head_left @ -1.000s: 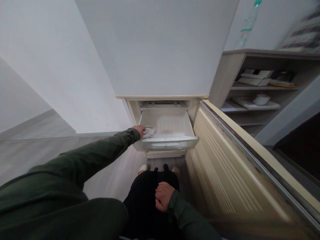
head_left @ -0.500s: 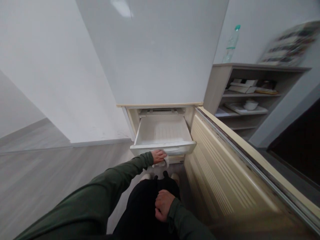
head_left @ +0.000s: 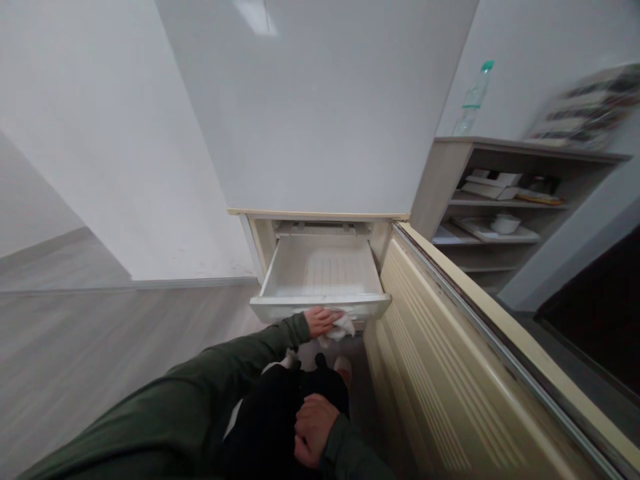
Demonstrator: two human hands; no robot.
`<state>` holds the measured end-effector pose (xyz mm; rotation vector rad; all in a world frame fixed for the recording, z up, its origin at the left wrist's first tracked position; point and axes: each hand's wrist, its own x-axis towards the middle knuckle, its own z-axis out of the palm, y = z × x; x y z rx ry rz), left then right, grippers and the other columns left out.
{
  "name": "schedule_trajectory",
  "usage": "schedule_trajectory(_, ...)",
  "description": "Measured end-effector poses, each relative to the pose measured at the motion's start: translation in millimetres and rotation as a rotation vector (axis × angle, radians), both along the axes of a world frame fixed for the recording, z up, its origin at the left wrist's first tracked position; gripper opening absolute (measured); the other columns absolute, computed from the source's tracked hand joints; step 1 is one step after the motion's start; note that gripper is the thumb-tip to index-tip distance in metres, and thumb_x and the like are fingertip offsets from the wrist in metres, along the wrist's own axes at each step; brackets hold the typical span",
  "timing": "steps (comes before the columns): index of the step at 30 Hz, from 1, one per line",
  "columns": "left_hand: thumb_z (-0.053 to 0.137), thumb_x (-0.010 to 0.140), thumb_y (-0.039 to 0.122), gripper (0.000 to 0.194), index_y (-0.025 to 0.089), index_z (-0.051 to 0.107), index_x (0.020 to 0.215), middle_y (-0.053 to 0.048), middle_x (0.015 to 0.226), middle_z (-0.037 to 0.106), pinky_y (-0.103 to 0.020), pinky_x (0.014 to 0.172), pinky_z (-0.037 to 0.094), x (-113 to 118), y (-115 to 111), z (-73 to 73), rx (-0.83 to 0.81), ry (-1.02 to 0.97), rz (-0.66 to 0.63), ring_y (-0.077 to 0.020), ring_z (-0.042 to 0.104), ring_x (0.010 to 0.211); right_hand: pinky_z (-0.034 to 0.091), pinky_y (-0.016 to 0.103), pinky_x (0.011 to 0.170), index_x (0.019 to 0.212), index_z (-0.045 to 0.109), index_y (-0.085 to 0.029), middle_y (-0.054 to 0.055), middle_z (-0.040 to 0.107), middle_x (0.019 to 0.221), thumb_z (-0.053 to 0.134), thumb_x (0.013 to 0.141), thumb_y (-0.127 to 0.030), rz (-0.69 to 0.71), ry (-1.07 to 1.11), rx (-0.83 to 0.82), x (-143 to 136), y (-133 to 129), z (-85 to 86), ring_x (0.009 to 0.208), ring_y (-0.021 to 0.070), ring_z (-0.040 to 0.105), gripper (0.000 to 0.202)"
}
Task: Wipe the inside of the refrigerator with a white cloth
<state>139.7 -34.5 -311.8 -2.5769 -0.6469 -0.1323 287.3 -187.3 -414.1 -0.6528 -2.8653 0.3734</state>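
Head view, looking down past the person's chest. Left hand, reaching out from a dark green sleeve, clenches a crumpled white cloth and presses it against the front face of the pulled-out freezer drawer. The cloth lies just under the drawer's front lip, slightly right of centre. Right hand rests loosely curled on the person's dark-trousered lap, grasping nothing. The drawer juts from the lower compartment of a white refrigerator; its cream ribbed door stands swung open to the right. Beyond the door, a wooden shelf unit carries dishes and boxes, with a clear plastic bottle upright on top. Grey plank floor spreads to the left.
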Motion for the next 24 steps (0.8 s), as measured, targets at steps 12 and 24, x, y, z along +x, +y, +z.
schedule_trajectory(12,0.022,0.107,0.021,0.049,0.018,0.067,0.125,-0.005,0.152,0.044,-0.044,0.094,0.034,-34,70,56.5,-0.234,-0.012,0.517,-0.0277,0.052,0.12,0.045,0.036,0.096,0.06,0.052,-0.018,0.003,0.06,0.064,0.058,0.059,-0.027,0.059,0.056,-0.005,-6,4,-11.6,0.07,0.0158,0.056,0.011)
schedule_trajectory(24,0.032,0.1,0.018,0.044,0.015,0.065,0.129,-0.015,0.15,0.047,-0.05,0.096,0.046,-18,166,63.9,-0.358,-0.162,0.824,-0.0373,0.045,0.131,0.044,0.027,0.071,0.05,0.036,-0.018,-0.003,0.061,0.059,0.068,0.077,-0.033,0.276,-0.007,-0.08,-34,40,-49.3,0.064,0.0114,0.056,0.045)
